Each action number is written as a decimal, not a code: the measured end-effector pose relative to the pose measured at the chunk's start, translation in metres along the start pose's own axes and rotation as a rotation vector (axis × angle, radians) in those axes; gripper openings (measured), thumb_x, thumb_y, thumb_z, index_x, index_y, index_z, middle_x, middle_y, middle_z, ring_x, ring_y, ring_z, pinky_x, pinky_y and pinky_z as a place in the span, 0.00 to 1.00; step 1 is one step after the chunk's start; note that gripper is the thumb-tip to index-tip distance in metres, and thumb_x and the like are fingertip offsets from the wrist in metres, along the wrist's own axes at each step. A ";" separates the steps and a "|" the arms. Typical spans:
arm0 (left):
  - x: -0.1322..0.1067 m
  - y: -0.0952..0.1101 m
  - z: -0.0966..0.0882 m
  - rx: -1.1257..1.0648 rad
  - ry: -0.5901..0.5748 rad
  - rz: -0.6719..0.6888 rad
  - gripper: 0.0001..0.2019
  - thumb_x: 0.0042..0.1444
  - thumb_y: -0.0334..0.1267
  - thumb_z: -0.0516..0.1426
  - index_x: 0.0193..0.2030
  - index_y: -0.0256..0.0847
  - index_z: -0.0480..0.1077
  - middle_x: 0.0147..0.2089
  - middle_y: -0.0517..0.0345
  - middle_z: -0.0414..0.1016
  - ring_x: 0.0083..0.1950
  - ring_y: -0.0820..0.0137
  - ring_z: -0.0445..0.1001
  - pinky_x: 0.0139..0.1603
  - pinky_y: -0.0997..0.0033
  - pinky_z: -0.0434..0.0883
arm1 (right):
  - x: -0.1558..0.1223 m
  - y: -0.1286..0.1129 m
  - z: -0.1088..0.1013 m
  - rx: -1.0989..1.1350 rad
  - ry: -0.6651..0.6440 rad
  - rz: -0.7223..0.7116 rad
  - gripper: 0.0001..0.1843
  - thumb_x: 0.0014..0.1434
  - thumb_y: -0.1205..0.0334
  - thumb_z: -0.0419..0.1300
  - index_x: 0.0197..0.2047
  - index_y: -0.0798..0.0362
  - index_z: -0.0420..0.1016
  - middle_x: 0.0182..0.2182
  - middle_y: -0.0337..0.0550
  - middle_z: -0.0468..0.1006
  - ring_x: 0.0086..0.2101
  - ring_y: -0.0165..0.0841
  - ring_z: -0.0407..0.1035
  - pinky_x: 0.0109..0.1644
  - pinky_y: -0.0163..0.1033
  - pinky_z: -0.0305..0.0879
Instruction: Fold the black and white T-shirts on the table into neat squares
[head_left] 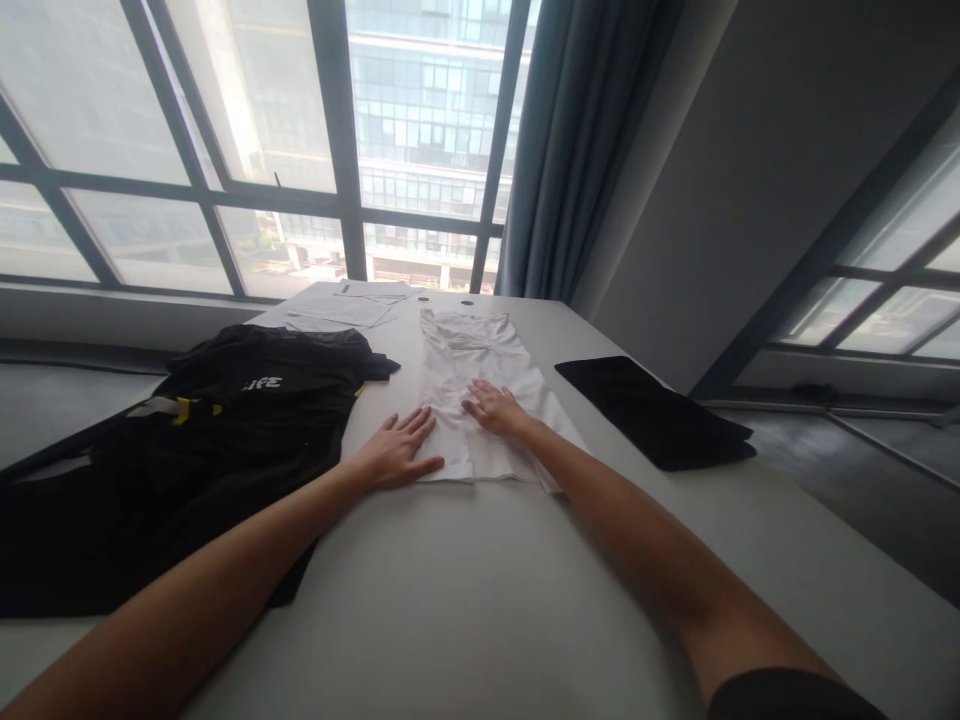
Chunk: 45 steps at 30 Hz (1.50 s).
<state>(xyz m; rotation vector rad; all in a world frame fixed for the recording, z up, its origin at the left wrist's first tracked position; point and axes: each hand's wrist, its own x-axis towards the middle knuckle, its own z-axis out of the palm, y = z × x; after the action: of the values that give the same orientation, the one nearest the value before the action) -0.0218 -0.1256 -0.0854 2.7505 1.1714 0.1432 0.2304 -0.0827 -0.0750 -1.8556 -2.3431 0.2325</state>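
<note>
A white garment (480, 345), partly folded and wrinkled toward its far end, lies lengthwise on the white table (480, 590). My left hand (397, 450) rests flat at its near left edge, fingers stretched out, the thumb on the cloth. Lying on the middle of the garment is my right hand (495, 407), palm down with the fingers extended. Neither hand grips the cloth. The forearms hide part of the table, and the right one covers some of the garment's right side.
Black clothing (262, 430) with white lettering and yellow details is heaped at the left. A folded black cloth (652, 415) lies at the right edge. Paper sheets (345, 303) are spread at the far left of the table, before the windows and a blue-grey curtain (577, 130).
</note>
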 end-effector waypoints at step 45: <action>-0.029 -0.008 -0.005 -0.122 0.365 0.155 0.14 0.61 0.37 0.51 0.45 0.40 0.77 0.47 0.48 0.77 0.47 0.62 0.74 0.54 0.59 0.71 | -0.142 0.137 -0.046 0.312 0.023 -0.026 0.22 0.45 0.73 0.63 0.45 0.51 0.84 0.55 0.50 0.74 0.51 0.40 0.72 0.54 0.37 0.68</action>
<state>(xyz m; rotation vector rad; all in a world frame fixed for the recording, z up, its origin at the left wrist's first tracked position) -0.0484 -0.1411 -0.0829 2.7758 0.9780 0.7353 0.4027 -0.1886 -0.0613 -1.6683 -2.1657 0.5362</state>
